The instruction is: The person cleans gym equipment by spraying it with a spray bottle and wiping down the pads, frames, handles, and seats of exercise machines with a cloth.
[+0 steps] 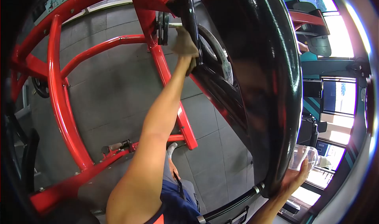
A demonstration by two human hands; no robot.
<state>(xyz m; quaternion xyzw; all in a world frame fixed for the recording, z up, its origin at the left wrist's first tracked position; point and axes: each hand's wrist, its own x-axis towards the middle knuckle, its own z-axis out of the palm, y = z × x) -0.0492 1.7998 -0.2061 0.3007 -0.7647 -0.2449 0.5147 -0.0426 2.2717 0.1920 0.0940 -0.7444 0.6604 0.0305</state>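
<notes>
My left hand (188,60) is stretched forward and shut on a grey cloth (183,42), which it presses against the black edge of a machine part. A large glossy black pad (260,82) of a red gym machine (59,101) fills the upper right, close to the camera. Low on the right, my right hand (293,179) grips a clear plastic bottle (304,157), just behind the pad's lower end. The pad hides part of this hand.
Red tubular frame bars curve across the left and centre over a grey rubber tile floor (114,86). Black weight plates (162,26) sit on a peg at the top. Teal and black gym machines (316,66) and bright windows stand at the right.
</notes>
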